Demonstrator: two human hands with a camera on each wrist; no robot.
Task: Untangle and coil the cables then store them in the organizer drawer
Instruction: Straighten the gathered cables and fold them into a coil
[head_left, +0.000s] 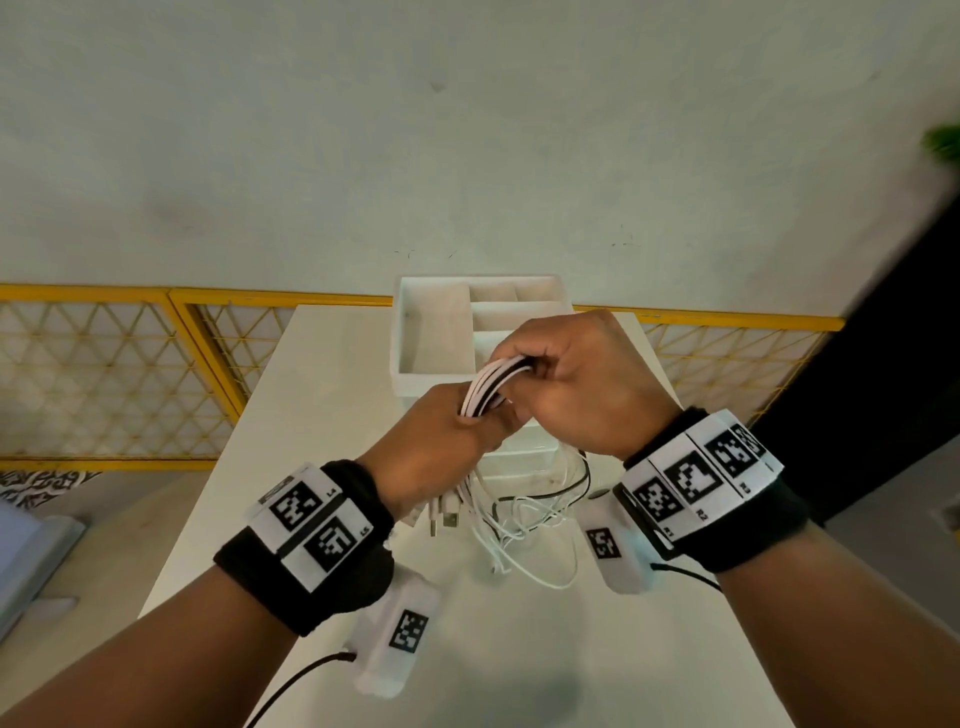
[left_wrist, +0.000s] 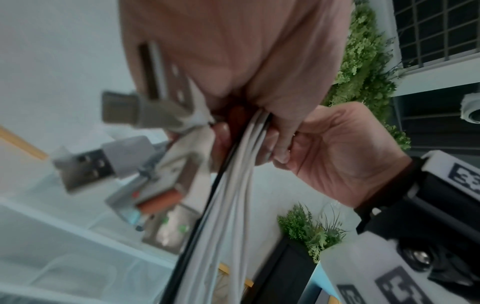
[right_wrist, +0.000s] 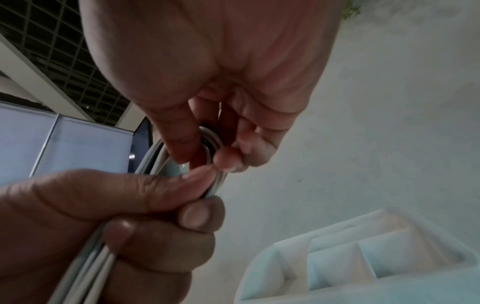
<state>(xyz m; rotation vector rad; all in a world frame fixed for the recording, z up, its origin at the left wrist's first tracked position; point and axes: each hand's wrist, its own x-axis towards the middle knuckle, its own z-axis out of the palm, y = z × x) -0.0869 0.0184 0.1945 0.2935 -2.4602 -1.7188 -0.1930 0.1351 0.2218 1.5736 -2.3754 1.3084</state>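
Observation:
A bundle of white cables with one black cable (head_left: 491, 387) arches between my two hands above the table. My left hand (head_left: 441, 441) grips the lower part of the bundle in its fist. My right hand (head_left: 576, 379) pinches the top of the loop with thumb and fingers. In the right wrist view the looped cables (right_wrist: 213, 135) pass between its fingertips. USB plugs (left_wrist: 85, 166) stick out beside my left palm, and loose cable tails (head_left: 524, 519) hang onto the table. The white organizer drawer (head_left: 436, 332) stands open just behind my hands.
The white table (head_left: 322, 415) carries the organizer, whose clear lower drawers (head_left: 524, 457) sit under my hands. A yellow mesh fence (head_left: 119, 374) runs behind the table. A green plant (left_wrist: 311, 230) in a dark pot stands to the right.

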